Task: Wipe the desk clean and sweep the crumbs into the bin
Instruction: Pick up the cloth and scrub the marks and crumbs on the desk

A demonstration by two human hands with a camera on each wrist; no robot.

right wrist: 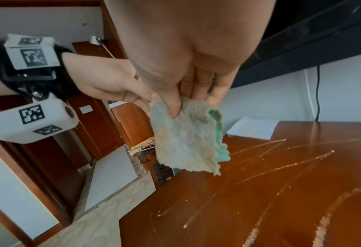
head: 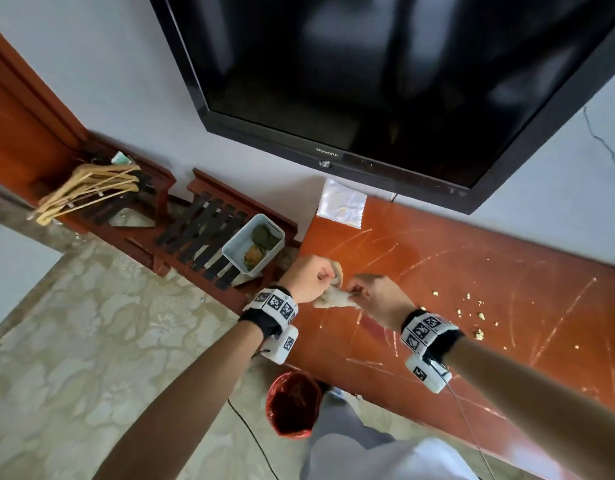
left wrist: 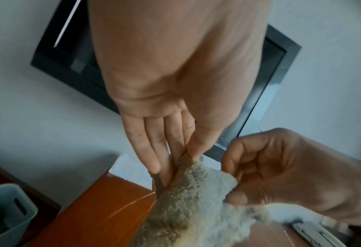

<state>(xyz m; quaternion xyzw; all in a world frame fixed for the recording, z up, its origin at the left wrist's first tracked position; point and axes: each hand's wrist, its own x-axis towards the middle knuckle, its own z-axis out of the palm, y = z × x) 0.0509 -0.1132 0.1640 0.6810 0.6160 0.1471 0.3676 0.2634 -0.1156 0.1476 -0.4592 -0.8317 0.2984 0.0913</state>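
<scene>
A fuzzy beige cloth [head: 330, 296] with a green underside hangs above the left end of the scratched wooden desk [head: 437, 271]. My left hand [head: 311, 277] pinches one corner of the cloth [left wrist: 192, 197] between thumb and fingers. My right hand [head: 370, 295] pinches the opposite edge of the cloth [right wrist: 186, 138]. Yellow crumbs [head: 472, 313] lie scattered on the desk, to the right of my hands. A red-lined bin [head: 294, 403] stands on the floor below the desk's near left corner.
A white napkin [head: 342, 202] lies at the desk's back left corner under a wall-mounted TV [head: 385, 74]. A grey tub [head: 252, 242] holding scraps rests on a slatted wooden rack left of the desk. Wooden hangers [head: 87, 188] lie further left.
</scene>
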